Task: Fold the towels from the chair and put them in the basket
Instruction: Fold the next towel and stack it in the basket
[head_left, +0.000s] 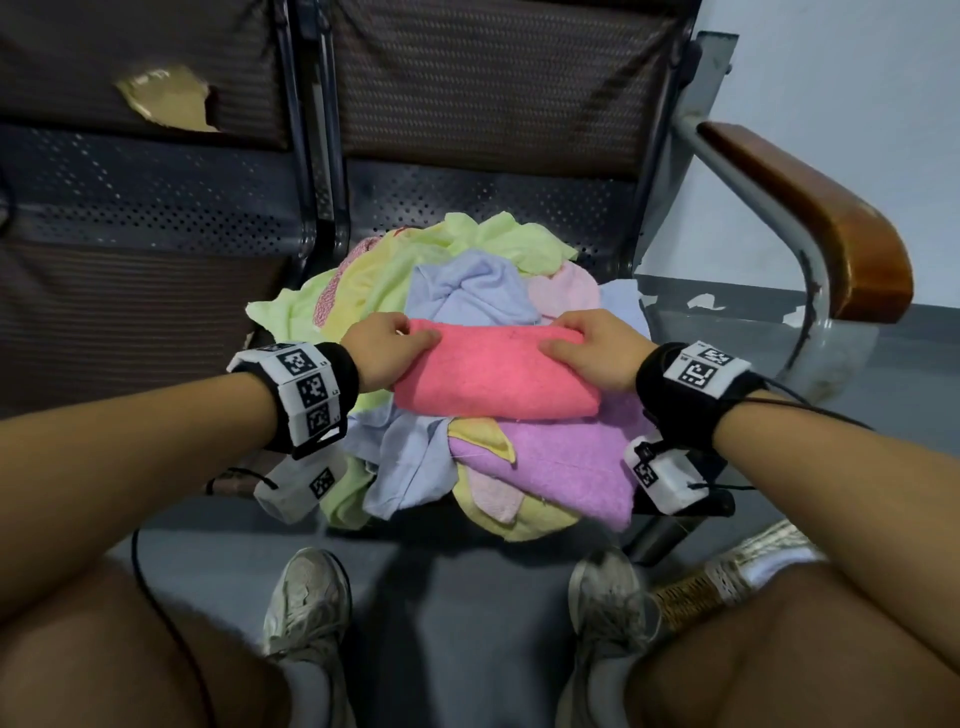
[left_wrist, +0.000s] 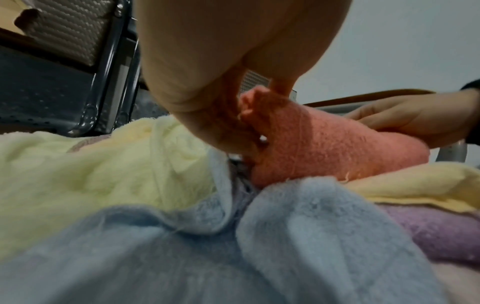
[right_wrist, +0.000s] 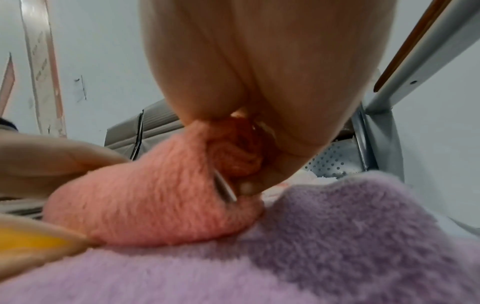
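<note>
**Pink towel, folded, held at both ends on a chair full of laundry**

Pink terry, folded into a thick oblong, lies on top of a loose heap of towels (head_left: 441, 291) on the seat of a metal chair (head_left: 498, 208). The pink towel (head_left: 493, 374) runs with its long axis from left to right across the person's front, its rounded fold facing the person and its far long edge toward the chair back. The left hand (head_left: 387, 351) grips the left end, thumb on top and fingers curled round the far corner; the left wrist view shows the cloth bunched between thumb and fingers. The right hand (head_left: 592, 348) holds the right end the same way, thumb lying on the upper face, fingers tucked round the far edge. Directly under the pink towel lie a purple towel (head_left: 550, 462) and a yellow one (head_left: 483, 434); a blue towel (head_left: 467, 286) sits crumpled just behind it. At the right stands the chair's wooden armrest (head_left: 831, 218).
</note>
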